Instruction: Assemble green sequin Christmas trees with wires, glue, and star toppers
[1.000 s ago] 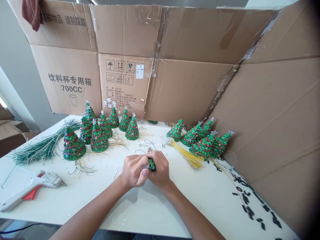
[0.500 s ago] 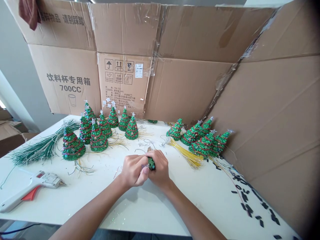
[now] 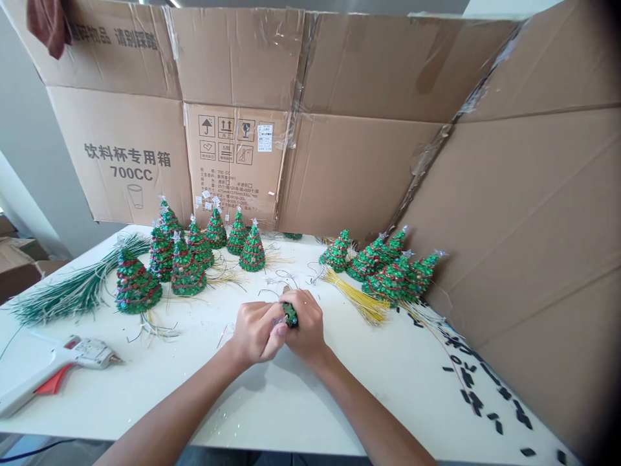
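Observation:
Over the middle of the table my two hands meet, both closed. My right hand (image 3: 306, 323) is wrapped round a small green Christmas tree (image 3: 290, 316); only a glittery green patch of it shows between the fingers. My left hand (image 3: 255, 330) presses against it, thumb and forefinger pinching a small clear-silvery piece (image 3: 277, 321) that looks like a star topper. Fingers hide most of both things. Just beyond the hands lie thin loose wires and silvery bits (image 3: 281, 278).
Finished-looking Christmas trees (image 3: 188, 268) stand at the left, and others (image 3: 388, 278) lean at the right. A glue gun (image 3: 63, 369), green wire bundle (image 3: 72, 294), yellow wire bundle (image 3: 359, 299) and black scraps (image 3: 473, 388) lie about. Cardboard walls (image 3: 354, 175) border the table.
The whole view has shifted slightly. Both hands keep their closed grip at the same place, and the green tree is turned a little between them, with slightly more of it showing.

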`<state>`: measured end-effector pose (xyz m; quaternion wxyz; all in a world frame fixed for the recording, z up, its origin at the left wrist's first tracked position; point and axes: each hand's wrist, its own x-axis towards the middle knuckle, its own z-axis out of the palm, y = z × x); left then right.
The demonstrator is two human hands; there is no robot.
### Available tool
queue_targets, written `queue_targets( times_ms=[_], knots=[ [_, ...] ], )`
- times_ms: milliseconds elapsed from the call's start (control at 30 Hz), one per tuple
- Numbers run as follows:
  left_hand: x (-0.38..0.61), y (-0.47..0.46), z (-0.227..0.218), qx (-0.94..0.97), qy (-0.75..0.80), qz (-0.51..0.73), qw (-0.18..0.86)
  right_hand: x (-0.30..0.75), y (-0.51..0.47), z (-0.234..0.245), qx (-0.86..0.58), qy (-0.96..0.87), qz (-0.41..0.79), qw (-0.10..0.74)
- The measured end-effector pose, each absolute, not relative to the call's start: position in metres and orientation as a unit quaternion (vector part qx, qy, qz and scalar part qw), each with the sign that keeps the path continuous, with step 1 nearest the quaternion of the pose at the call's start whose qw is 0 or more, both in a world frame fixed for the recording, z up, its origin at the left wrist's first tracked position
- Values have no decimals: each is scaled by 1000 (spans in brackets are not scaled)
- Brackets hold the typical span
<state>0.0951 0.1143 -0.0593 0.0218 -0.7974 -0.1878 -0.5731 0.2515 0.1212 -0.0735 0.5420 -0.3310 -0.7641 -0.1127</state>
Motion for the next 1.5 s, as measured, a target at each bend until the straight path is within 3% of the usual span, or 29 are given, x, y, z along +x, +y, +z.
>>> queue_targets(
  times_ms=[833, 1500],
  knots=[
    [96, 115, -55, -757, -198, -619, 67, 247, 119, -73, -321, -771, -122, 537],
    [96, 115, -54, -781, -201, -591, 12, 248, 120, -75, -335, -758, -122, 546]
  ],
)
